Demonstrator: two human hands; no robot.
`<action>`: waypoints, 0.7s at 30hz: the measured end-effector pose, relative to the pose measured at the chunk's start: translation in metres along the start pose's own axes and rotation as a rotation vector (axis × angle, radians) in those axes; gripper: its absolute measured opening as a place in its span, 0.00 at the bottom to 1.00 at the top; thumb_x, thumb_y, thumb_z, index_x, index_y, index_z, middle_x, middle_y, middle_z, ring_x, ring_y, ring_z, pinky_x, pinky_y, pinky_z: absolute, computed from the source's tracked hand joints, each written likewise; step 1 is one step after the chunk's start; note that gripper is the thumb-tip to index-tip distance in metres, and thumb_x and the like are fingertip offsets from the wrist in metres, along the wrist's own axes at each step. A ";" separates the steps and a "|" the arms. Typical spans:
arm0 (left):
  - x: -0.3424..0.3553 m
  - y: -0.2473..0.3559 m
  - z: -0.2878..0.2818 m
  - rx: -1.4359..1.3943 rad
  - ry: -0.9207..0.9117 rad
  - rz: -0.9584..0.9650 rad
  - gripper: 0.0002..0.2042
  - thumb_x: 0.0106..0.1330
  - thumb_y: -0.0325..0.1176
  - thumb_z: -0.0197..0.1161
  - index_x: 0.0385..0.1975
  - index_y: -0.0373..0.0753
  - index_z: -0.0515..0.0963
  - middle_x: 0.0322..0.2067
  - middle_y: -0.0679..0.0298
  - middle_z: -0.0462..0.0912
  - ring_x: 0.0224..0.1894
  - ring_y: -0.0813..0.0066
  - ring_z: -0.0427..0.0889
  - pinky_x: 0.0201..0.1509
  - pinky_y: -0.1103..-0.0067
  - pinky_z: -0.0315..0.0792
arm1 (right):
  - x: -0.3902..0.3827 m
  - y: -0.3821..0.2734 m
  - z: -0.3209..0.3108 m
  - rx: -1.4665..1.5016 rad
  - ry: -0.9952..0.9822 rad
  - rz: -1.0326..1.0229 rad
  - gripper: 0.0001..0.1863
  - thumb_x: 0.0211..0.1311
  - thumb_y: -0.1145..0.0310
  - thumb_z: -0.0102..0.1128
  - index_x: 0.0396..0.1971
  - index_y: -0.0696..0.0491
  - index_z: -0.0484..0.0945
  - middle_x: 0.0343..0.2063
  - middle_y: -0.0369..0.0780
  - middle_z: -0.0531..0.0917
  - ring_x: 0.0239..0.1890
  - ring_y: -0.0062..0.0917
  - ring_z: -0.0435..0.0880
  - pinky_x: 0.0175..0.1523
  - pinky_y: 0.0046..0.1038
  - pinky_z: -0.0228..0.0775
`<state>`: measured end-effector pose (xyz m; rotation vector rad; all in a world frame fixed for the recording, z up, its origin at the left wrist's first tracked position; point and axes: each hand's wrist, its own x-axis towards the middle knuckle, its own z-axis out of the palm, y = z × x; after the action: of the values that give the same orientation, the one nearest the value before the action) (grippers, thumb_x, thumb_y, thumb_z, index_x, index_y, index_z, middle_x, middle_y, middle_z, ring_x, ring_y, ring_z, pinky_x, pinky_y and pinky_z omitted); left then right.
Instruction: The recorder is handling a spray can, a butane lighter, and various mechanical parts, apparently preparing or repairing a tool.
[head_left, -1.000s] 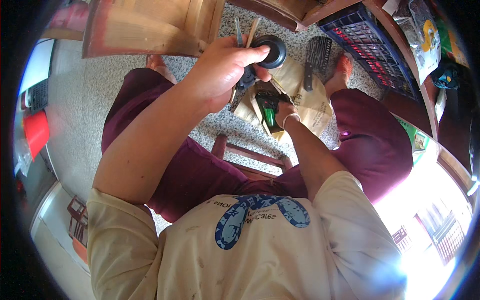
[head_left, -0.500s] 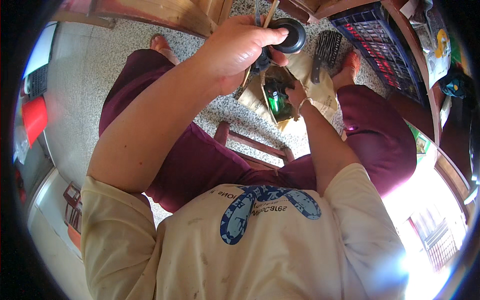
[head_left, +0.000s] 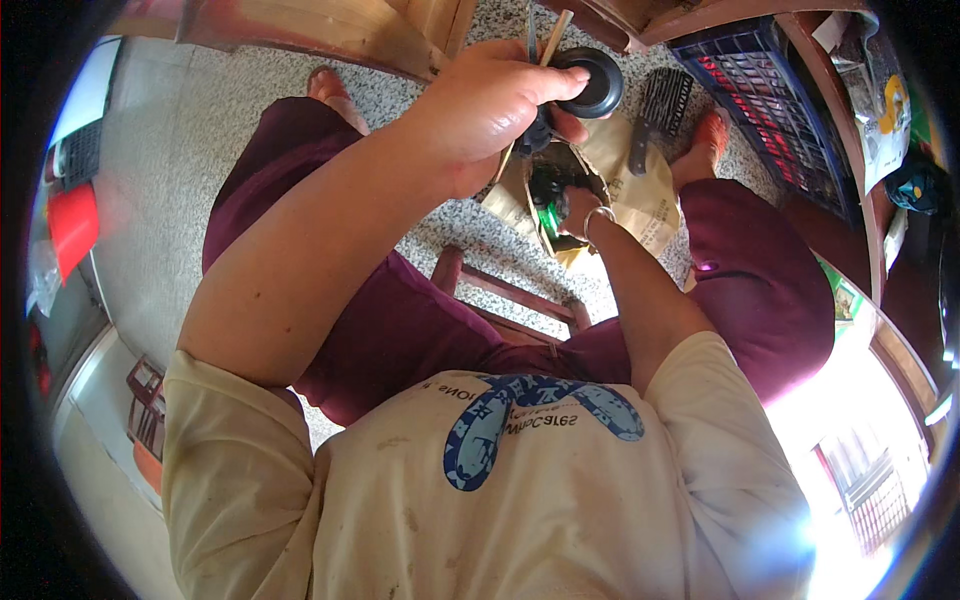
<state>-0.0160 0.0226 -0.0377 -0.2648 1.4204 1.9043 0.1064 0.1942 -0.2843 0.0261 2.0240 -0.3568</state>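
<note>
My left hand (head_left: 490, 105) is closed around several things held together. Among them are a black round disc (head_left: 592, 84) with a raised centre, pinched under the thumb, and a thin wooden stick (head_left: 556, 38). A slim metal piece (head_left: 531, 30) pokes up beside the stick, and a dark part (head_left: 535, 132) shows below the fingers. My right hand (head_left: 580, 212), with a bracelet at its wrist, reaches into an open brown paper bag (head_left: 645, 200) on the floor. Dark and shiny green contents (head_left: 548, 216) show inside the bag. The right fingers are hidden there.
A flat dark tool (head_left: 660, 105) with a striped broad head and a handle lies beside the bag. At the right stands a dark plastic crate (head_left: 765, 110). A wooden stool rail (head_left: 515, 292) crosses between my legs; wooden furniture (head_left: 330, 30) borders the far side.
My right hand has gone deeper into the bag, covering more of the green contents. The left hand, still gripping the disc and stick, has shifted slightly right and nearer.
</note>
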 end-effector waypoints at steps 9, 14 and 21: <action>-0.004 0.005 0.001 0.045 -0.053 0.037 0.11 0.55 0.37 0.56 0.30 0.36 0.75 0.20 0.66 0.76 0.23 0.82 0.73 0.28 0.86 0.61 | -0.003 -0.001 -0.018 0.162 0.334 -0.011 0.27 0.36 0.71 0.55 0.44 0.57 0.65 0.39 0.51 0.73 0.44 0.40 0.72 0.48 0.32 0.63; -0.003 0.007 -0.007 0.071 -0.038 -0.007 0.11 0.55 0.38 0.56 0.29 0.36 0.76 0.20 0.66 0.76 0.23 0.83 0.72 0.27 0.87 0.61 | -0.010 0.007 -0.038 0.528 0.533 -0.316 0.27 0.36 0.79 0.54 0.45 0.58 0.65 0.38 0.47 0.75 0.42 0.34 0.73 0.48 0.28 0.63; 0.001 0.002 -0.011 0.102 -0.098 -0.025 0.13 0.56 0.39 0.55 0.31 0.35 0.76 0.21 0.67 0.76 0.22 0.84 0.71 0.24 0.88 0.60 | -0.013 0.009 -0.044 0.555 0.552 -0.375 0.27 0.36 0.79 0.58 0.44 0.57 0.66 0.35 0.44 0.76 0.38 0.27 0.75 0.45 0.24 0.65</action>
<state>-0.0206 0.0131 -0.0402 -0.1378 1.4371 1.7938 0.0754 0.2164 -0.2565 0.0990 2.4008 -1.2557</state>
